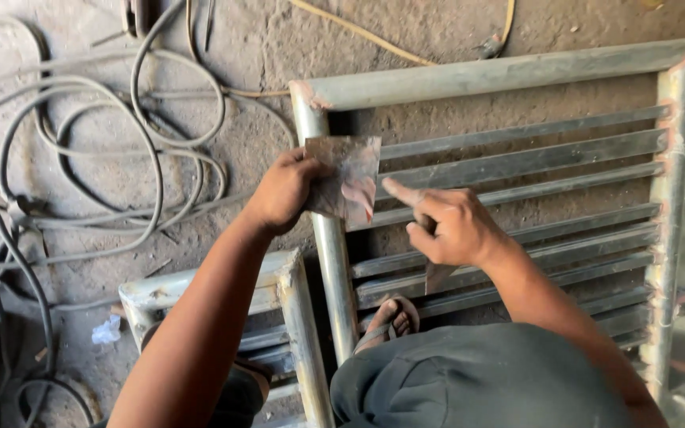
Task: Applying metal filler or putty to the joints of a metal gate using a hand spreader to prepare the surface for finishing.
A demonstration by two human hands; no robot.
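Over the floor, head view: left hand (283,192) pinched a small square sheet of thin metal (347,184) by its left edge, fingers closed on it, holding it up above the corner of a steel frame (469,77) with slatted bars (521,158). Right hand (449,226) was mostly curled, index finger stretched out and touching or nearly touching the sheet's right edge; a second small piece of metal (438,275) poked out below that fist, gripped in the curled fingers. Sheet was off the frame, not laid or fixed on anything. Frame itself looked assembled already, with rough joints showing at the corners and at the right upright (670,198). A smaller frame (223,287) lay just beside it on the left. Sandalled foot (390,317) rested among the slats. Judged progress: frame built, the small sheet only being handled, not placed. Loose cables (97,150) coiled on the dusty floor (263,40), well apart from the hands.
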